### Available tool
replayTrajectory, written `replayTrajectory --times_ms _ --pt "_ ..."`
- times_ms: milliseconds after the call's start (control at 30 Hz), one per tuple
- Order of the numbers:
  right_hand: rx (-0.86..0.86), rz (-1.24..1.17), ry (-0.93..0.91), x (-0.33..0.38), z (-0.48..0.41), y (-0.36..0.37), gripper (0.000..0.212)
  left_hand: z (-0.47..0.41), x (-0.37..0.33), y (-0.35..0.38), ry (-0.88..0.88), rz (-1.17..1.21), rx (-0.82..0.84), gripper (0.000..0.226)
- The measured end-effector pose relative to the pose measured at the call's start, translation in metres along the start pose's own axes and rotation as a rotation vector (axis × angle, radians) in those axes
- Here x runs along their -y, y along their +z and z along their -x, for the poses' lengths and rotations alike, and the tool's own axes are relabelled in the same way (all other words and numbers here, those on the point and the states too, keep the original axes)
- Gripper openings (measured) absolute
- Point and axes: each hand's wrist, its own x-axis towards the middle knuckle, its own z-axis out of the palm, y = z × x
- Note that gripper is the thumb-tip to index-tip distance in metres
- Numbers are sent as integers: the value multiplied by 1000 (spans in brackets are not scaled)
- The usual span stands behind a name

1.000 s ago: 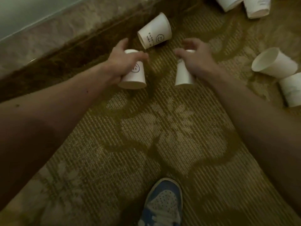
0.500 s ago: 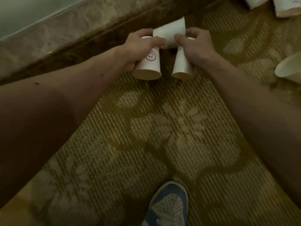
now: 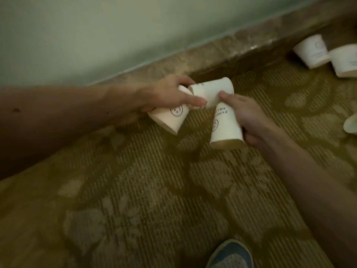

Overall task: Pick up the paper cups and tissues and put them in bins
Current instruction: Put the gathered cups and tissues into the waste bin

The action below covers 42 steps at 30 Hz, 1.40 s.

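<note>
The left hand is closed around a white paper cup with a smiley print. This cup is tilted, its open mouth pointing down and toward the person's right, its base hidden inside the palm. The left forefinger reaches across to press on a third cup, which is held off the carpet between the two hands. That cup lies on its side, its long axis running roughly left to right, with one end near the left thumb and the other toward the wall on the right.

The right hand grasps a printed paper cup from its right side; this one hangs nearly upright but inverted, rim down and facing the camera, dark lettering and a small face on its wall. The right forefinger touches the lower side of the sideways cup.

Beyond the hands, two more paper cups lie on their sides, just beside each other, on the patterned carpet near the baseboard. A pale object is partly visible at the right edge. A blue shoe shows at the bottom.
</note>
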Motion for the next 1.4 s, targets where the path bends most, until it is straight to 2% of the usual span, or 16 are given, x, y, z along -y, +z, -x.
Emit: replayTrajectory --times_ms 100,233,400,533,633,767,967,1067,1133,1200,1300,1400 --pt "91 -71 1 17 21 45 19 52 7 -43 27 14 -57 34" --pt "294 -45 -59 55 56 132 22 144 30 -116 -15 44 -231 42" --pt "622 160 -262 131 127 268 22 295 66 -207 45 95 -594 57" --pt "926 299 -460 165 219 387 25 446 108 -260 41 72 -906 54" --pt "1132 378 -558 152 296 477 21 570 143 -267 -41 29 -1098 51" --pt "1414 474 -562 100 394 583 25 715 191 -241 -238 30 -1274 49" --pt "1727 654 -543 -11 507 698 23 856 273 -168 -542 194 -1476 55" --pt "1789 645 -622 -71 536 737 18 883 321 -140 -629 214 -1542 64" --pt "1737 600 -725 -104 543 761 10 887 354 -139 -668 209 -1570 66" --pt "1650 574 -771 -135 542 783 8 890 386 -147 -704 201 -1582 58" --pt "1523 573 -740 -175 534 811 14 894 431 -165 -771 199 -1474 53" --pt "1437 626 -678 -204 525 827 27 898 468 -170 -916 248 -1351 49"
